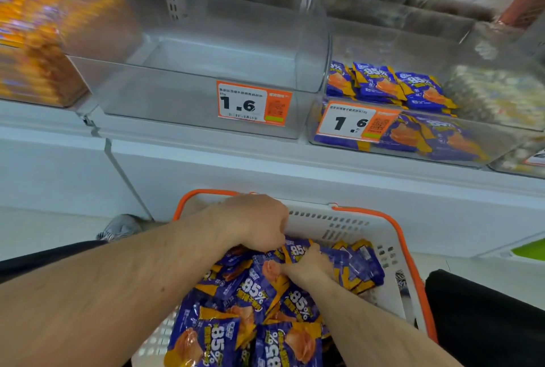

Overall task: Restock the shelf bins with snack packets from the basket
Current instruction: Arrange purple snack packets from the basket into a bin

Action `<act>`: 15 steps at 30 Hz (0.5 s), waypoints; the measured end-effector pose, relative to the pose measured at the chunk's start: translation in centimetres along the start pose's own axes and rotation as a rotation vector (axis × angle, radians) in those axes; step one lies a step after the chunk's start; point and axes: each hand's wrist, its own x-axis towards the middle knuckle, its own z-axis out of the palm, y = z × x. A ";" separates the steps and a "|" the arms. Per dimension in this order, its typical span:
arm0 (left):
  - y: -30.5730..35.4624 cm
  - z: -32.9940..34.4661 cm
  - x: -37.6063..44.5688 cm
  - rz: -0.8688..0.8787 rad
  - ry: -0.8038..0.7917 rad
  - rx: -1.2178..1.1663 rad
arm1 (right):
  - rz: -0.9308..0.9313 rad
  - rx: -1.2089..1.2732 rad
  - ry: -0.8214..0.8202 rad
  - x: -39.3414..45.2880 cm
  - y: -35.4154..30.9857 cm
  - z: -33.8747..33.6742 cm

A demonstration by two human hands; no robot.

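A white basket with an orange rim (339, 220) sits low in front of me, filled with several purple and orange snack packets (253, 293). Both my hands are down in the pile. My left hand (256, 222) curls its fingers into the packets at the far side of the basket. My right hand (308, 266) grips packets just beside it. Above, a clear shelf bin (188, 95) with a 1.6 price tag holds nothing. To its right, another clear bin (442, 142) holds several of the same purple packets (389, 86).
A bin of orange packets (32, 51) stands at the left, blurred. More bins with other snacks (498, 95) sit at the right and on the shelf behind. A white shelf front (265, 172) runs below the bins. A shoe (121, 228) shows on the floor at left.
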 end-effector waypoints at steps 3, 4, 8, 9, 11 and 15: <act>-0.2 0.4 0.5 -0.031 -0.024 -0.075 | -0.146 -0.137 0.024 -1.9 0.5 -1.8; -0.2 0.5 0.6 -0.051 -0.035 -0.125 | -0.203 -0.230 0.061 -2.7 0.4 -2.7; 0.8 2.1 0.6 -0.210 -0.130 -0.712 | -0.378 -0.388 0.239 -5.6 -0.6 -6.4; 1.1 2.6 0.4 -0.277 -0.163 -0.885 | -0.410 -0.380 0.271 -6.3 -0.9 -7.5; 1.7 3.6 0.4 -0.364 -0.156 -1.153 | -0.487 -0.355 0.338 -7.8 -1.7 -9.6; 3.3 3.3 1.0 -0.481 0.120 -1.650 | -0.771 -0.387 0.434 -11.5 -3.1 -13.2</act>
